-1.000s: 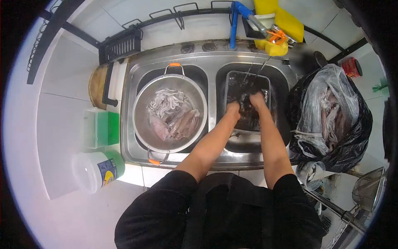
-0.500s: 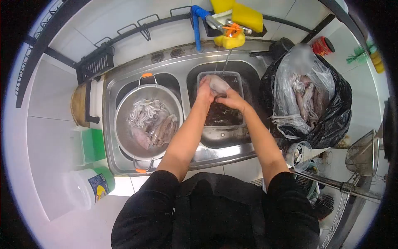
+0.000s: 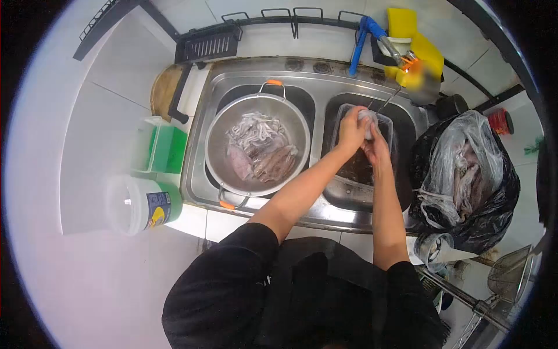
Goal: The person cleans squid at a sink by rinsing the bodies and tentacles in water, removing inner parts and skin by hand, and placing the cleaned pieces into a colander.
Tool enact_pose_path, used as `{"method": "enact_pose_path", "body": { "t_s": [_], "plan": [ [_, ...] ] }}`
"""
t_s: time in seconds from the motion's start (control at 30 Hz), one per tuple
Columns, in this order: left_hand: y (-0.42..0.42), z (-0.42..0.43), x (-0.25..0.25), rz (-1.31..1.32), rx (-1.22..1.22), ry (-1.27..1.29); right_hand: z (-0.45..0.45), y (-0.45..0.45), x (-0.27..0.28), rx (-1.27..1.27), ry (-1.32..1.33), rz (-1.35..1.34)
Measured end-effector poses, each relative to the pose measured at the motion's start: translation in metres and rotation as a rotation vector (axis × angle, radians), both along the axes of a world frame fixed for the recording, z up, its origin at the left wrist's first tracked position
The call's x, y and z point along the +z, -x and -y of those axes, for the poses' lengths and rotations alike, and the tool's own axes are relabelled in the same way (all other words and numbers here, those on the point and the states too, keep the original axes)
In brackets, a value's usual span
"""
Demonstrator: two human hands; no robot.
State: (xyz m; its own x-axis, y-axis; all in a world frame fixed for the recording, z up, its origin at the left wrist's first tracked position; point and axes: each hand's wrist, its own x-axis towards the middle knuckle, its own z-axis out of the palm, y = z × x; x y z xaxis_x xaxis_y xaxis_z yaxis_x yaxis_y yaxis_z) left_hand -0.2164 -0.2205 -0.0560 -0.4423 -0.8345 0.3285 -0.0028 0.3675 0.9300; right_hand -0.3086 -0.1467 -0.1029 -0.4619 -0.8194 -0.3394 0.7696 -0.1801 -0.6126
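Both my hands are closed around a pale squid under the thin stream from the tap. My left hand grips it from the left, and my right hand wraps its lower right side. Beneath them a clear plastic tub of dark water sits in the right sink basin. In the left basin rests a steel pot with orange-covered handles, holding squid bodies and whitish tentacles. More squid lie in a clear bag inside a black bag at right.
Yellow sponges sit on the wall rack behind the tap. Left of the sink stand a green-and-clear container and a white bucket. A clear cup and a wire strainer are at the lower right.
The view has swung left, so the sink appears further right. My hands have turned the squid more upright and closed more tightly around it beneath the water stream.
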Motion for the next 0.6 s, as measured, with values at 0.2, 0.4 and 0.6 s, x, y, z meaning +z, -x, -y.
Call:
{"method": "enact_pose_path", "body": {
  "t_s": [0.2, 0.4, 0.6],
  "plan": [
    [0.008, 0.011, -0.066, 0.03, 0.277, -0.455, -0.001, 0.016, 0.002, 0.034, -0.549, -0.581],
    [-0.015, -0.038, -0.132, 0.657, -0.021, -0.483, -0.001, 0.031, -0.102, 0.265, -0.903, -1.165],
    [-0.007, -0.015, -0.089, 0.446, -0.017, -0.957, 0.024, 0.054, -0.032, 0.363, -0.629, -1.491]
  ]
}}
